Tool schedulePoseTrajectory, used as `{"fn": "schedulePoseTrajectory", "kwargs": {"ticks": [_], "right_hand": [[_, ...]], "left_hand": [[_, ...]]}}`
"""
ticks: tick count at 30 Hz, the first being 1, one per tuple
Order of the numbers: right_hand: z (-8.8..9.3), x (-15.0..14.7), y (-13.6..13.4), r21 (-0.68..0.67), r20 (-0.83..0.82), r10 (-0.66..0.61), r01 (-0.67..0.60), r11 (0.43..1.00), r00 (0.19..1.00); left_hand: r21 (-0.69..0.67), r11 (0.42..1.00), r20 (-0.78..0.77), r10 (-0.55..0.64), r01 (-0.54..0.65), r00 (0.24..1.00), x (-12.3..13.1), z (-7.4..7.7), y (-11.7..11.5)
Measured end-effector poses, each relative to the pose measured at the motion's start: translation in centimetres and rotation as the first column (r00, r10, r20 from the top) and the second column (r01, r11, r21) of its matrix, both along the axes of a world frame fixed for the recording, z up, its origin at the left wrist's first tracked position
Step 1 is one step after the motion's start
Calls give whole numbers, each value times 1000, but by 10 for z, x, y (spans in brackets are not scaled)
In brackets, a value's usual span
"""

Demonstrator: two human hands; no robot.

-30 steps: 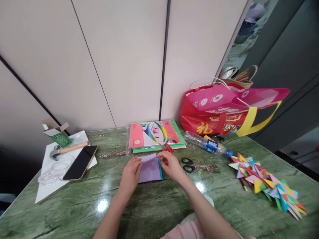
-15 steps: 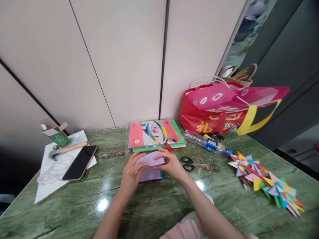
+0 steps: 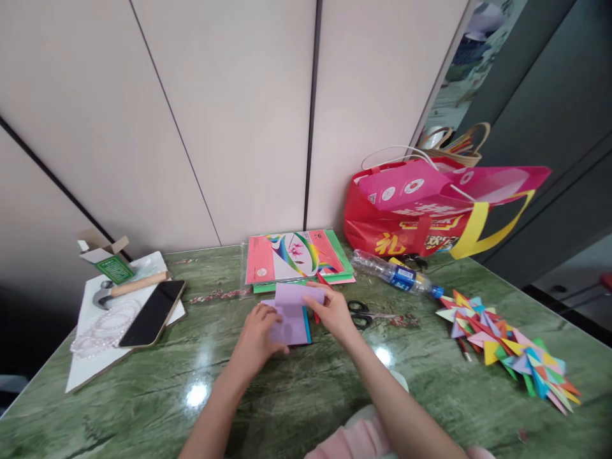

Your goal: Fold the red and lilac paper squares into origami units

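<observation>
Purple paper (image 3: 291, 313) lies on the green marble bench (image 3: 143, 395) just in front of the person, on top of a blue sheet (image 3: 308, 328) whose edge shows along its right side. The far part of the purple paper is raised off the stack. The right hand (image 3: 333, 313) holds that raised part at its right edge, the grip pinched narrow between thumb and fingers. The left hand (image 3: 258, 338) rests on the near left part of the sheet, fingers spread flat, its grip closed on nothing.

Just behind the paper lies a pack of coloured paper (image 3: 296, 258), with a red scrap (image 3: 321, 279) at its near edge. Scissors (image 3: 362, 314) lie just right of the right hand, and a plastic bottle (image 3: 396, 275) lies beyond them before a red gift bag (image 3: 415, 220). Folded paper triangles (image 3: 507, 347) are heaped at the far right. On the left, a white board (image 3: 83, 373) carries a phone (image 3: 153, 312), a hammer (image 3: 125, 291), a bead bracelet (image 3: 95, 328) and a small green box (image 3: 109, 260).
</observation>
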State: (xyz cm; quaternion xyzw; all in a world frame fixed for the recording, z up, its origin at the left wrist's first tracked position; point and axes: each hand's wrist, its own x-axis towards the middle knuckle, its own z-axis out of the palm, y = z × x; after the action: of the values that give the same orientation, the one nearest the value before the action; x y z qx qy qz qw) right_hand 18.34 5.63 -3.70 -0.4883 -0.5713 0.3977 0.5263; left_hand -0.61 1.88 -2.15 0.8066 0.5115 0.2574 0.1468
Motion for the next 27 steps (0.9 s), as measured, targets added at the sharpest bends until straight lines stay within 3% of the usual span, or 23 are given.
{"fn": "schedulePoseTrajectory", "kwargs": {"ticks": [2,4,7,9,11,13,15,17,23,27], "right_hand": [[1,-2,-2,67,99,30,-37,997,995],[1,-4,-4,88,186,84,-102,991,979],[-1,-7,-9,46,258,204,-223,974,944],[-1,-9,-12,15,294,274,-292,956,916],[-1,-9,-13,-2,328,316,-334,943,890],[-2,-8,-13,-9,352,330,-349,937,876],[-2,-8,-13,-4,358,319,-341,940,878],[-3,-7,-13,1,341,304,-324,946,890],[-7,-6,-9,18,309,203,-219,976,929],[-16,-5,-4,-41,195,163,-158,987,967]], "left_hand": [[9,1000,-61,-8,9,998,1,2,-1],[94,994,-42,59,-55,997,1,8,-3],[276,947,65,150,-162,987,0,18,-6],[317,936,59,142,-154,988,1,19,-6],[255,965,-26,71,-62,997,2,12,-4],[90,995,-127,-25,37,992,4,1,-1],[-79,996,-172,-64,51,983,4,-10,1],[-155,986,-171,-80,54,982,3,-16,2],[-157,986,-70,-72,60,995,-3,-13,2],[-183,983,-34,-41,34,999,-4,-9,2]]}}
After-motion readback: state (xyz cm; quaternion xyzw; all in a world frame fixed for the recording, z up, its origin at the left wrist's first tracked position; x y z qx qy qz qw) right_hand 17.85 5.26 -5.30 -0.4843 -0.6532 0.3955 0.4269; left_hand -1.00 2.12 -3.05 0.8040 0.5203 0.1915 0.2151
